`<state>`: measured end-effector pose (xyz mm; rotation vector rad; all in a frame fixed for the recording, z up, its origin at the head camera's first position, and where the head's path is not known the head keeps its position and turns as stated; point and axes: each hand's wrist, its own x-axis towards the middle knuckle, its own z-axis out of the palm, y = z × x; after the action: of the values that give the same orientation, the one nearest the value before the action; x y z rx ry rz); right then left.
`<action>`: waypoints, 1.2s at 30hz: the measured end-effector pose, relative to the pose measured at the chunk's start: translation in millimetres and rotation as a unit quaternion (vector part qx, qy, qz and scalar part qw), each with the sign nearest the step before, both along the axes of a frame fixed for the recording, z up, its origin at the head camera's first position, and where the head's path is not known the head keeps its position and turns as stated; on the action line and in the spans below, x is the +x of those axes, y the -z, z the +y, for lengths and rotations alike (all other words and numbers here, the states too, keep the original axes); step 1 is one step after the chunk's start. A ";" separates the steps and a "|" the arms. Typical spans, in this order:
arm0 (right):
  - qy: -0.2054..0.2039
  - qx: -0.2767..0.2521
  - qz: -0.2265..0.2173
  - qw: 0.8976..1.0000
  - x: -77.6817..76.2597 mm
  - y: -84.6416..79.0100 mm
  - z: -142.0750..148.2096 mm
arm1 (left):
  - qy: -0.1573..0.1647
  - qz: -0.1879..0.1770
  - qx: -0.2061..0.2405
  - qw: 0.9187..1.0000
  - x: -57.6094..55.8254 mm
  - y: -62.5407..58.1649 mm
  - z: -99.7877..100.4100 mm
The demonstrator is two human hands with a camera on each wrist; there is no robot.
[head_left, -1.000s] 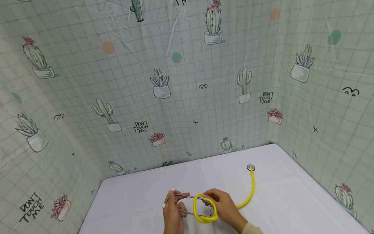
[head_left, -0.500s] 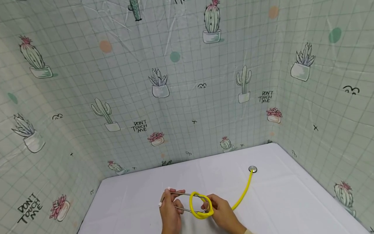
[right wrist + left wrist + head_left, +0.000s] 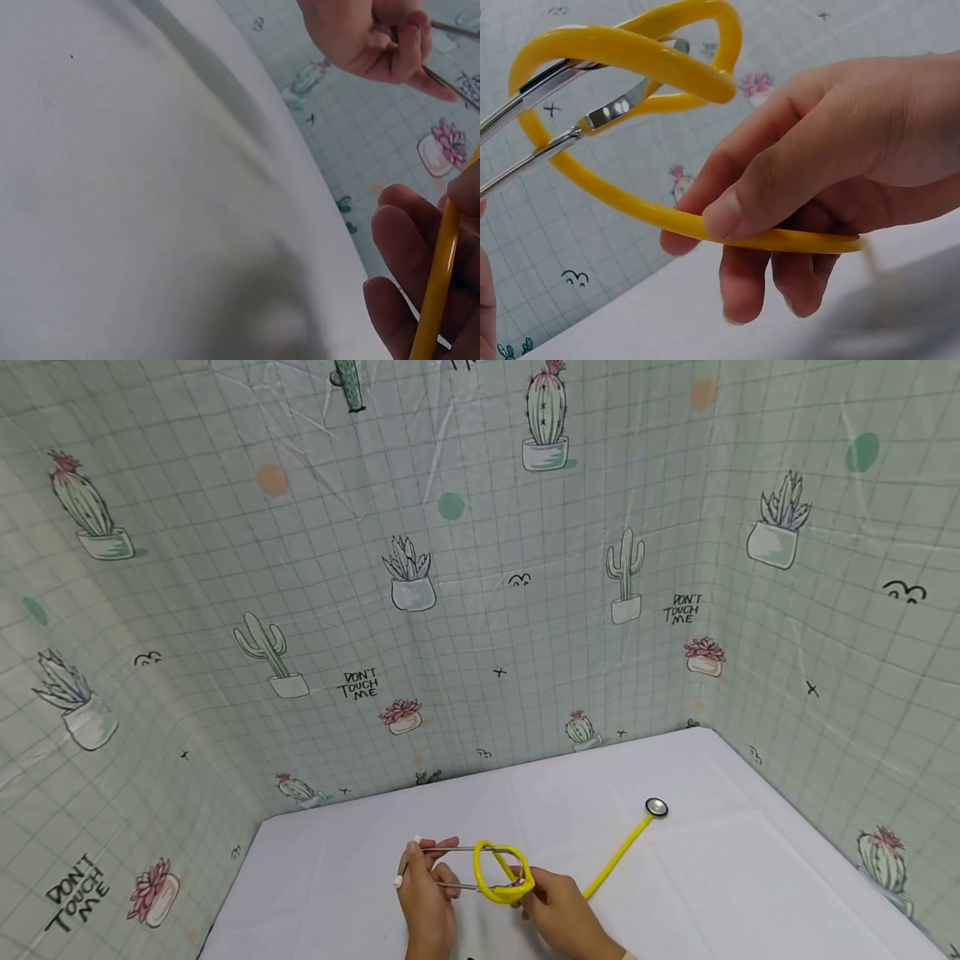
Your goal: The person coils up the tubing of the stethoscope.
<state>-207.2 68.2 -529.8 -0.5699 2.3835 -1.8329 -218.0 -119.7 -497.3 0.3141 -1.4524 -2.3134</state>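
A stethoscope with yellow tubing (image 3: 617,862) is held between both hands above the table. My left hand (image 3: 429,893) grips its metal ear tubes (image 3: 453,849) near the white ear tips (image 3: 398,882). The tubing loops around the far end of the metal tubes, as the left wrist view shows closely. My right hand (image 3: 562,910) pinches the tubing just past this loop; in the left wrist view its thumb presses on the tube with the fingers beneath. From there the tubing runs away to the round chest piece (image 3: 657,808) lying on the table.
A white cloth covers the table (image 3: 337,877), whose back corner lies at the upper right. Behind and beside it hang fabric walls (image 3: 480,635) with a grid and cactus print.
Both hands have shifted left with the ear tubes and loop. The chest piece has slid slightly right and nearer, and the tubing leading to it has straightened from a curve.
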 end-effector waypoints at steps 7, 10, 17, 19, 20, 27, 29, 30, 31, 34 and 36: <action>0.012 0.016 0.008 1.000 5.6 -4.3 -4.8 | -0.030 0.025 -0.003 0.999 -0.2 -2.7 3.5; 0.025 0.040 0.033 0.998 6.7 -8.3 -2.0 | -0.045 0.039 -0.006 0.998 -1.4 -2.6 2.3; 0.049 0.063 0.066 0.995 9.4 -16.7 2.7 | -0.058 0.063 -0.002 0.996 -3.1 -5.0 -2.2; 0.054 0.064 0.077 0.994 10.4 -17.4 1.8 | -0.062 0.060 0.001 0.996 -3.2 -6.9 -0.8; 0.055 0.061 0.084 0.993 11.2 -17.7 1.3 | -0.066 0.061 0.002 0.996 -3.6 -7.6 -0.2; 0.038 0.063 0.078 0.994 15.5 -21.3 -0.5 | -0.115 0.068 -0.013 0.991 -8.9 -12.3 2.4; 0.035 0.073 0.071 0.994 16.2 -23.7 0.1 | -0.127 0.078 -0.022 0.989 -10.2 -13.2 1.9; 0.034 0.079 0.071 0.994 16.7 -25.1 0.3 | -0.133 0.080 -0.028 0.987 -10.7 -13.7 1.7; 0.034 0.083 0.075 0.993 17.1 -26.4 0.2 | -0.138 0.083 -0.033 0.986 -11.1 -14.1 1.3; 0.041 0.102 0.096 0.989 18.9 -29.5 -0.2 | -0.148 0.083 -0.051 0.984 -12.1 -15.0 0.6; 0.048 0.113 0.110 0.986 20.2 -30.6 -0.6 | -0.152 0.080 -0.062 0.983 -12.8 -15.2 0.1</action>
<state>-187.0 67.6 -499.2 -0.6752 2.7600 -1.5728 -230.8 -119.6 -482.1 0.2850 -1.3577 -1.9506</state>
